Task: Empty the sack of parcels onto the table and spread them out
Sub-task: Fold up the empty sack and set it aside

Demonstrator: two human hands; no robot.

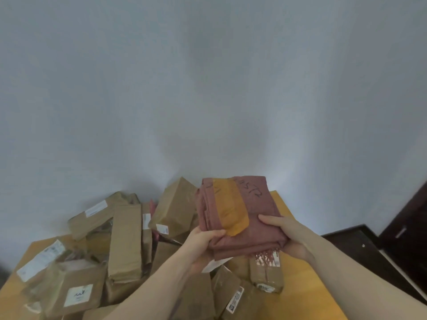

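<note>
Gripping a folded reddish sack point(240, 218) with an orange stripe, both hands clamp it; its dark scrawl looks illegible.

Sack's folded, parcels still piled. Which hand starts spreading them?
Probably left: the left hand grips the folded sack right above the heap of parcels; the right hand is over bare table.

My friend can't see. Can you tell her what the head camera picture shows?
Two hands, left hand and right hand, hold a folded reddish sack with an orange stripe above a wooden table. Brown parcels lie heaped on the table below a pale wall.
</note>
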